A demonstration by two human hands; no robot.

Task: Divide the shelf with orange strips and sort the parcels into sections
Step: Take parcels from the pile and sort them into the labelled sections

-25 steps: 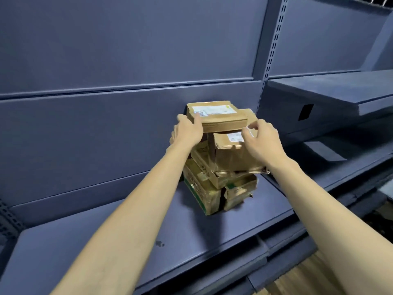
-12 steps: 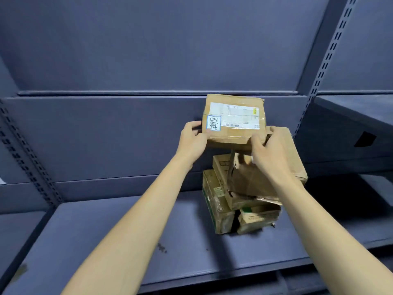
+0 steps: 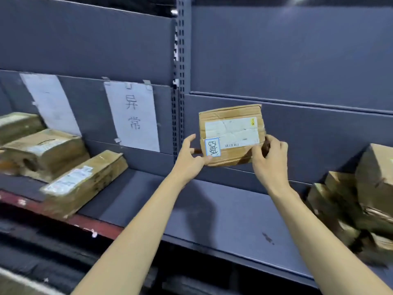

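Observation:
I hold a flat brown cardboard parcel (image 3: 231, 135) in the air above the grey shelf board (image 3: 229, 218), its white shipping label and a small blue-edged sticker facing me. My left hand (image 3: 190, 156) grips its lower left corner, thumb on the sticker. My right hand (image 3: 270, 158) grips its right edge. A stack of brown parcels (image 3: 357, 201) stands on the shelf at the far right. Several more parcels (image 3: 85, 182) lie on the neighbouring shelf at the left, whose front edge carries a red-orange strip (image 3: 85, 222).
A perforated grey upright (image 3: 179, 81) separates the two shelf bays. Two white paper sheets are taped to the left bay's back panel, one with handwritten characters (image 3: 133, 116), one blank (image 3: 51, 103). Bare shelf board lies under my hands.
I lifted the top parcel off the stack and carried it left. The view swung left, so the stack is now at the right edge and the left bay with its parcels came into view.

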